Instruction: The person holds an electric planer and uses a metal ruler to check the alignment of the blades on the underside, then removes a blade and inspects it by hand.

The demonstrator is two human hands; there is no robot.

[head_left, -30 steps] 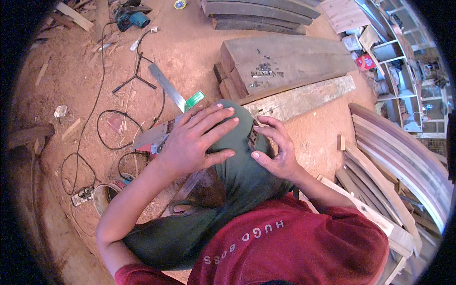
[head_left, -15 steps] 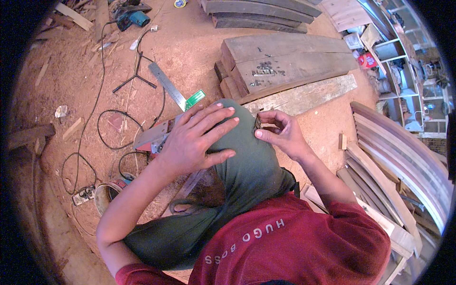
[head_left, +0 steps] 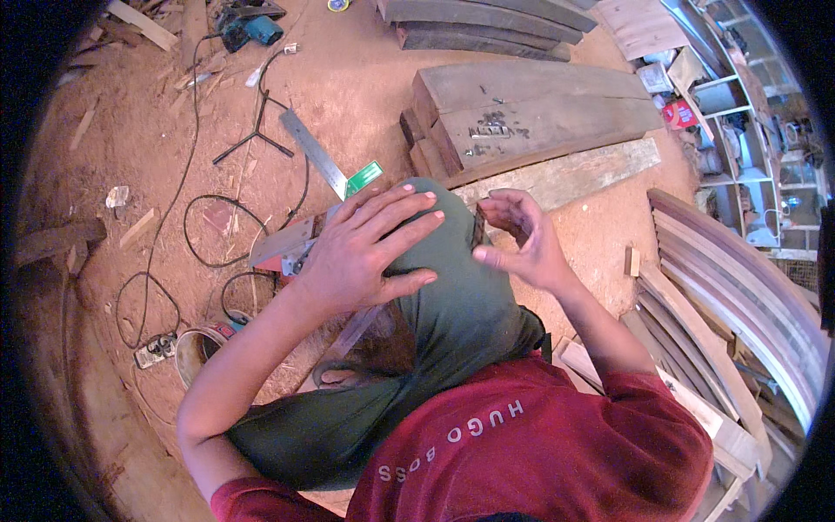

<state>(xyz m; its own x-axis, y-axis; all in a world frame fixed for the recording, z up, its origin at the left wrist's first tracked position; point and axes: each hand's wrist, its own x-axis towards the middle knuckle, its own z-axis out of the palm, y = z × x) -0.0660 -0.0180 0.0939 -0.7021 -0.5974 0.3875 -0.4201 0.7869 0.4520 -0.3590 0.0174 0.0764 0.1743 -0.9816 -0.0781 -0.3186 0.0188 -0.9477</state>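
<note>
My left hand (head_left: pixel 361 248) lies flat over the raised knee in green trousers (head_left: pixel 448 283), its fingers spread and nothing in them. On the knee's other side, my right hand (head_left: pixel 531 244) is cupped with thumb and fingers apart. Between its fingertips and the knee stands a small dark, flat piece (head_left: pixel 479 224); its kind and its lower end cannot be made out. Past the left hand's wrist shows part of a red and metal thing (head_left: pixel 291 257), mostly covered. A try square (head_left: pixel 317 157) with a green handle lies just beyond the left fingers.
Small metal hardware (head_left: pixel 491 130) lies on a thick wooden slab (head_left: pixel 557 100) ahead. Curved wooden pieces (head_left: pixel 735 287) are stacked at right. A teal power tool (head_left: pixel 261 30), a black cable (head_left: pixel 187 161), a power strip (head_left: pixel 156 350) and a round container (head_left: pixel 198 352) lie to the left.
The right thumb and fingers have spread wider apart beside the small dark piece. My left hand keeps its place on the knee. The whole view has shifted slightly.
</note>
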